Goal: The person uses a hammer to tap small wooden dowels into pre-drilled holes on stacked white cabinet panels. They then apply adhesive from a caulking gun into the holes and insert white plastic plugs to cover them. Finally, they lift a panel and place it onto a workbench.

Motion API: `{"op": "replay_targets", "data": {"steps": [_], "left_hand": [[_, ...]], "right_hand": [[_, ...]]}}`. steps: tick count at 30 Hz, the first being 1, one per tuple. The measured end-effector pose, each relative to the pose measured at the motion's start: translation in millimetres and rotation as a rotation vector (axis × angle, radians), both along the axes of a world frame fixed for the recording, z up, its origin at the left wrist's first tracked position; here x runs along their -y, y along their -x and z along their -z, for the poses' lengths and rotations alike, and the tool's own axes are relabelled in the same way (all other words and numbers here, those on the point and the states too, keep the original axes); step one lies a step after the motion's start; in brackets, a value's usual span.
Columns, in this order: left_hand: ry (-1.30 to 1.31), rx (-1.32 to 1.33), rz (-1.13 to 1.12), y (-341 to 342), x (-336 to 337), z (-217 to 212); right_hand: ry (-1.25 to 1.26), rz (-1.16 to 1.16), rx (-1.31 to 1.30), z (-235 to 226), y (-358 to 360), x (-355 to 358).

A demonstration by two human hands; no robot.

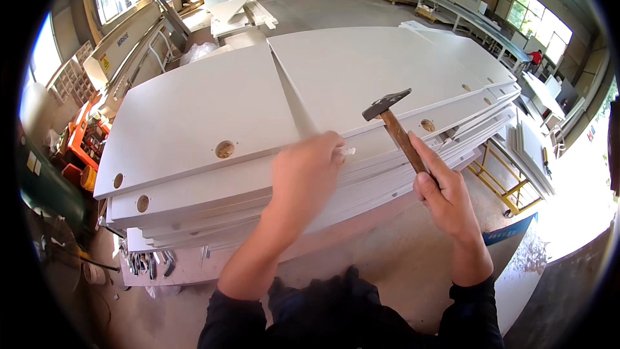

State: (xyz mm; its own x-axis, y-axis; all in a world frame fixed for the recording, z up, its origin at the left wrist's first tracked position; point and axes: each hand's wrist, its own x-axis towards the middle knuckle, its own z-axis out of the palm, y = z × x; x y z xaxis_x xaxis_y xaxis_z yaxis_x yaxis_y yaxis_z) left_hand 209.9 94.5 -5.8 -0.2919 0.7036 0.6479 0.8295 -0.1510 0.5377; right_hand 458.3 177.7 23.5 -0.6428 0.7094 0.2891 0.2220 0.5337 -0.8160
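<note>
My right hand [445, 195] is wrapped round the wooden handle of a hammer [402, 139], its dark metal head pointing up and away over the stacked white panels. My left hand [303, 171], smeared by motion, is closed over the near edge of the stack, with a small whitish translucent piece [349, 151] showing at its fingertips. What kind of piece it is cannot be made out. Two white panels [194, 110] lie side by side on top, a narrow wedge-shaped gap between them. Round holes [225, 149] with a brown inside are set along the panels' near edges.
Below the stack is a pinkish board [187, 271], with several dark hardware pieces [152, 264] at its left. A yellow trolley frame [504, 184] stands right, beside more panels [536, 148]. Machinery [123, 45] is at far left; a person in red [535, 58] is far right.
</note>
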Motion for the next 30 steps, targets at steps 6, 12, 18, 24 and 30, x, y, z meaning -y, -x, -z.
{"op": "replay_targets", "data": {"steps": [6, 12, 18, 24, 30], "left_hand": [[0.089, 0.01, -0.226, -25, -20, 8], [0.087, 0.051, -0.208, -25, -27, 2], [0.099, 0.053, -0.233, -15, -33, 2], [0.041, -0.067, -0.168, -27, -21, 8], [0.045, -0.065, -0.156, -21, -21, 9]], "right_hand": [[0.043, -0.132, 0.03, 9, -31, -47], [0.065, -0.234, 0.019, 19, -21, -65], [0.043, -0.248, 0.018, 14, -17, -66], [0.022, -0.228, 0.059, 15, -14, -58], [-0.047, -0.203, 0.094, 9, -10, -51]]}}
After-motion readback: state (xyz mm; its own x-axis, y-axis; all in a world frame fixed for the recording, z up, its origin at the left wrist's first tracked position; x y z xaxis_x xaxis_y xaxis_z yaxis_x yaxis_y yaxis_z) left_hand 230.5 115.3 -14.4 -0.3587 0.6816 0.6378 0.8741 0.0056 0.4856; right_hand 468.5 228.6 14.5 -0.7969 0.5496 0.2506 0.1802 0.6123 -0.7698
